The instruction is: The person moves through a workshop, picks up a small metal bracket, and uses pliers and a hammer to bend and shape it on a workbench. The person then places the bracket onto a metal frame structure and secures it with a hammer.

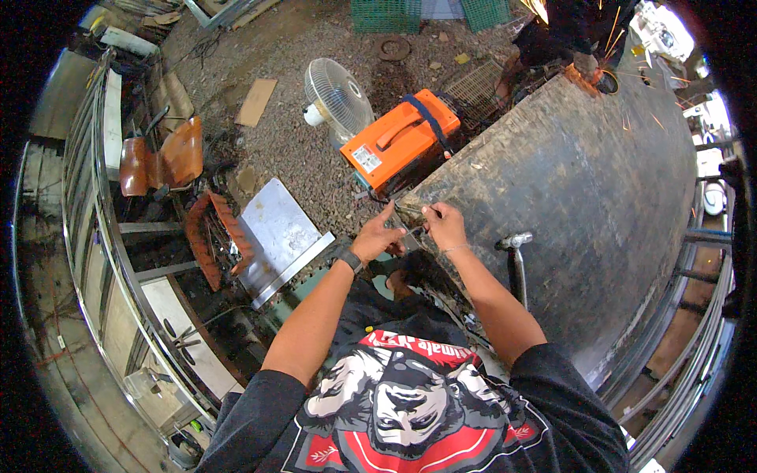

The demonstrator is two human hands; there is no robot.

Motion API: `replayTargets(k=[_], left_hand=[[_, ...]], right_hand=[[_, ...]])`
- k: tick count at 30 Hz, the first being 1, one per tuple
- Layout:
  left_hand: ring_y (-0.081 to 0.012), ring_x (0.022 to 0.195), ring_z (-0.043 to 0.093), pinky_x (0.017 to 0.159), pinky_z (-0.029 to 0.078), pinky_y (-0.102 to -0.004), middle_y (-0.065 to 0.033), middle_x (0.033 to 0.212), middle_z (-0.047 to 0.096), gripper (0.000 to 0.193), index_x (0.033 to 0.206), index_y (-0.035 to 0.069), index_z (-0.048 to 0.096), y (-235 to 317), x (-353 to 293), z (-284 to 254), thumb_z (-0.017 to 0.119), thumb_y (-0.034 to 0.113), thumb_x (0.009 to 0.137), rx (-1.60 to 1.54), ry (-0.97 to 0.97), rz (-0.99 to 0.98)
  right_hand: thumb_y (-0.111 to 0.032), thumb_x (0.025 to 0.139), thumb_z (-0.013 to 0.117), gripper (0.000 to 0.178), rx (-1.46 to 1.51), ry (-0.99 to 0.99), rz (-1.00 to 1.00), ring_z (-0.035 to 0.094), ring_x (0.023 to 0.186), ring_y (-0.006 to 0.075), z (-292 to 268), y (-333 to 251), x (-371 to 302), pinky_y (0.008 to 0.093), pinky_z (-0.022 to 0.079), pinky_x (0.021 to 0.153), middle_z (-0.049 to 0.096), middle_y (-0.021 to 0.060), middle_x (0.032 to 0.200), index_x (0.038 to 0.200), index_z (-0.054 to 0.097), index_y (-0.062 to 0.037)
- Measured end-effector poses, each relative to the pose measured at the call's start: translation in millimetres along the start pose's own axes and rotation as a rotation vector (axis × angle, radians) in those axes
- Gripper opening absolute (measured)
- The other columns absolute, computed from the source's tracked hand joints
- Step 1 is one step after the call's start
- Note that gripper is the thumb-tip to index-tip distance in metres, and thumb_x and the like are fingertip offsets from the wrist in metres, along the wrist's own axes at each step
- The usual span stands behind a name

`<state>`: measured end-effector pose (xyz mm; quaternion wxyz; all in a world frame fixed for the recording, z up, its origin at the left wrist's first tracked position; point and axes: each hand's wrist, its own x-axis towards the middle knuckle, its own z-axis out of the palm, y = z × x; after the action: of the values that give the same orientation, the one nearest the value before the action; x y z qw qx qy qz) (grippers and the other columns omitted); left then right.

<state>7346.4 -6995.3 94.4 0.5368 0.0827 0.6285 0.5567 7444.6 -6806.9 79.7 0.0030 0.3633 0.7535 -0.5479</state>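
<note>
Head view: we note both hands, left [377,239] and right [444,225], pinching small metal piece [414,232] at worktop [552,173] corner; advise steady grip, clear of sparks [623,35].

Bright, even daylight fills the frame; shadows are soft and short; the upper right corner blows out to white glare beside orange sparks [623,31]; the fisheye bends straight edges toward the rim; a black vignette rings the picture; the centre is sharp, the margins smeared.
</note>
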Motion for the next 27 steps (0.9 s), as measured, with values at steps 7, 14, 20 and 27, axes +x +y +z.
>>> replayTargets(k=[7, 14, 20, 27], left_hand=[[-0.0189, 0.071, 0.073, 0.067, 0.059, -0.0351, -0.0132, 0.084, 0.075, 0.092, 0.167, 0.012, 0.01, -5.4, -2.7, -2.5, 0.069, 0.016, 0.097, 0.064, -0.006, 0.008], [-0.0174, 0.074, 0.072, 0.072, 0.057, -0.034, -0.0112, 0.082, 0.075, 0.087, 0.166, 0.012, 0.013, -1.4, 0.0, -20.8, 0.067, 0.014, 0.098, 0.147, -0.099, 0.026], [-0.0162, 0.075, 0.071, 0.078, 0.055, -0.0323, -0.0089, 0.08, 0.075, 0.084, 0.165, 0.007, 0.02, 6.1, -1.2, -26.4, 0.069, 0.016, 0.097, 0.121, -0.123, 0.034], [-0.0182, 0.076, 0.073, 0.073, 0.056, -0.0353, -0.0114, 0.087, 0.075, 0.089, 0.166, 0.009, 0.018, 0.2, -3.7, -24.1, 0.073, 0.017, 0.096, 0.048, -0.105, 0.024]], right_hand=[[-0.026, 0.101, 0.063, 0.028, -0.431, -0.069, -0.225, 0.071, 0.073, 0.0367, -8.0, -13.0, -5.9, 0.0458, 0.056, 0.071, 0.073, 0.02, 0.082, 0.105, 0.07, 0.0005], [-0.02, 0.097, 0.067, 0.024, -0.271, -0.142, -0.325, 0.072, 0.093, 0.0366, -15.8, -1.9, -10.3, 0.0458, 0.057, 0.082, 0.074, 0.0192, 0.103, 0.117, 0.071, -0.0055], [-0.017, 0.096, 0.068, 0.029, -0.278, -0.207, -0.302, 0.07, 0.101, 0.0376, -20.2, 1.8, -9.3, 0.0455, 0.056, 0.088, 0.072, 0.019, 0.117, 0.122, 0.069, -0.0046], [-0.018, 0.097, 0.068, 0.032, -0.27, -0.235, -0.314, 0.069, 0.103, 0.0386, -21.7, -4.3, -12.0, 0.0478, 0.055, 0.089, 0.07, 0.0194, 0.12, 0.127, 0.067, -0.0048]])
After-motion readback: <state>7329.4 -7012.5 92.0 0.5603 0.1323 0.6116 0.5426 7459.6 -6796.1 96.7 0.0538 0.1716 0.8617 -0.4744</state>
